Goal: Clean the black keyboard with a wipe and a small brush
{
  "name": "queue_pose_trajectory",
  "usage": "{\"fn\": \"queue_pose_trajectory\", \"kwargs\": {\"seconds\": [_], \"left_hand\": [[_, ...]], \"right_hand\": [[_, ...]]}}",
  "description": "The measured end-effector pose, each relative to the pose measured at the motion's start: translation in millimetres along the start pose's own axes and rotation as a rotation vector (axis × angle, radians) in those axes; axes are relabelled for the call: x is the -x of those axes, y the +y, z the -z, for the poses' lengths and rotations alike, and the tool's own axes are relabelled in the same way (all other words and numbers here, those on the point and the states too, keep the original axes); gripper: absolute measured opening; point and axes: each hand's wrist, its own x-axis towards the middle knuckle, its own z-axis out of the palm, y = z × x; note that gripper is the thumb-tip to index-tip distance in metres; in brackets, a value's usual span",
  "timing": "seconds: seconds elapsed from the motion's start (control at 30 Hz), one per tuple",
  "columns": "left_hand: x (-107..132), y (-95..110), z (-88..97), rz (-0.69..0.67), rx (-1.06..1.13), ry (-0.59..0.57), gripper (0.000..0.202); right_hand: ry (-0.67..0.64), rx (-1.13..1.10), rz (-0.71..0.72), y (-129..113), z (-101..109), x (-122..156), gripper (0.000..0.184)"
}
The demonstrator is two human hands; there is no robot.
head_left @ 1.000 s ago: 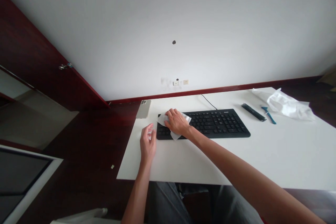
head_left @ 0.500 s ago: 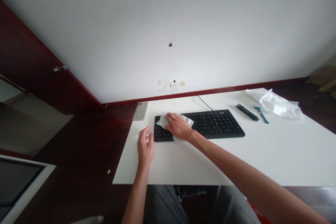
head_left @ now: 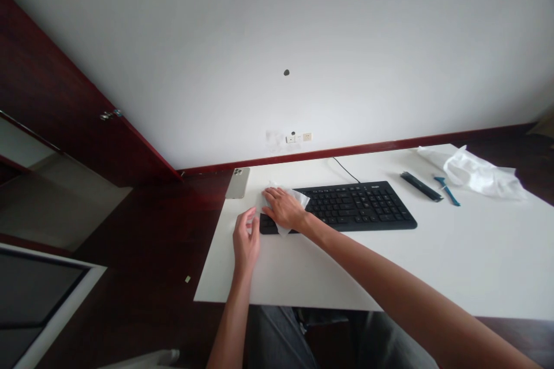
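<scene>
A black keyboard [head_left: 359, 207] with a cord lies on a white table. My right hand [head_left: 283, 207] rests with its palm down over the keyboard's left end, pressing a thin white wipe [head_left: 300, 197] against the keys; the hand covers much of the wipe. Just beside the keyboard's left edge is my left hand [head_left: 246, 239], its fingers loosely curled and the thumb apart, with nothing in it. Whether that hand touches the keyboard's side I cannot tell. Behind both hands, a pale smartphone [head_left: 238, 183] lies at the table's left edge.
Right of the keyboard are a dark narrow strip-shaped item [head_left: 421, 186], a small blue tool [head_left: 447, 191] and a crumpled clear plastic bag [head_left: 480, 173]. The white table [head_left: 320, 277] stands near a wall with sockets [head_left: 298, 138]. A dark red door [head_left: 64, 86] is at left.
My right hand has slid left along the keyboard with the wipe, closer to its left end. My left hand keeps about the same spot beside the keyboard. The view has turned slightly left.
</scene>
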Motion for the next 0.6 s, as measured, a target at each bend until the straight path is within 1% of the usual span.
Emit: {"fn": "queue_pose_trajectory", "kwargs": {"seconds": [0.13,0.27,0.4,0.6], "left_hand": [[0,-1,0.9,0.0,0.011,-0.005,0.032],[1,-4,1.6,-0.009,0.009,0.0,0.033],[2,-4,2.2,-0.021,0.004,0.011,0.033],[2,0,3.9,-0.037,0.0,0.001,0.032]], "right_hand": [[0.036,-0.012,-0.048,5,2,7,0.045],[0.043,0.001,-0.081,9,10,15,0.036],[0.044,0.011,-0.105,19,22,28,0.038],[0.044,0.005,-0.166,40,43,59,0.042]]}}
